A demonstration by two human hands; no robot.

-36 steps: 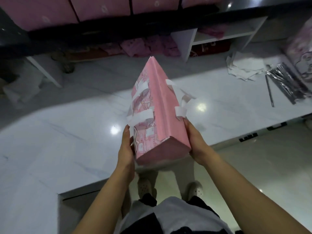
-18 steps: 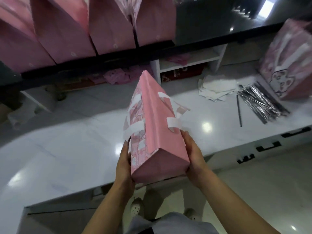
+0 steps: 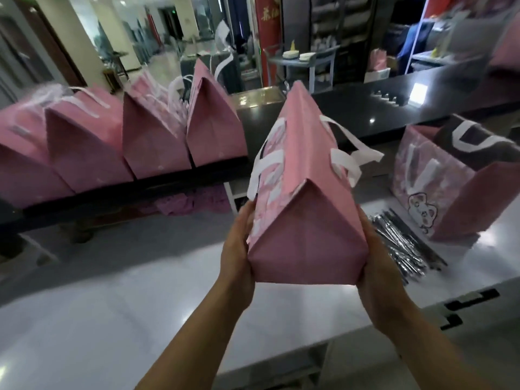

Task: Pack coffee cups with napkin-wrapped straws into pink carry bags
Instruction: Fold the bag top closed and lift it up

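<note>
Both forearms reach fwd from the bottom of the view, elbows low, wrists about level. L hand [image 3: 239,249] lies palm-in against the left side of a pink carry bag [image 3: 306,220], fingers fairly straight and laid flat along the panel. R hand [image 3: 377,266] mirrors it on the right side, palm pressed in and fingers extended along the bag's edge, their tips hidden behind it. The bag is clamped between the two palms, no pinch.

Bag is in the air above the white worktop [image 3: 140,319], tilted, base toward the camera, folded top ridge pointing up and away. White handles [image 3: 346,156] flop out on both sides.

Row of closed pink bags [image 3: 157,142] stands on the dark raised worktop [image 3: 394,108] at left. At right an open pink bag [image 3: 439,198] sits on the white worktop, with foil-wrapped straws [image 3: 402,249] just beside it.

Labels: cartoon animal face [image 3: 422,215] on the open bag, no text legible. The held bag's left panel has pale print, unreadable. Red banner [image 3: 266,12] in the bkgd has yellow characters, too blurred to read.
</note>
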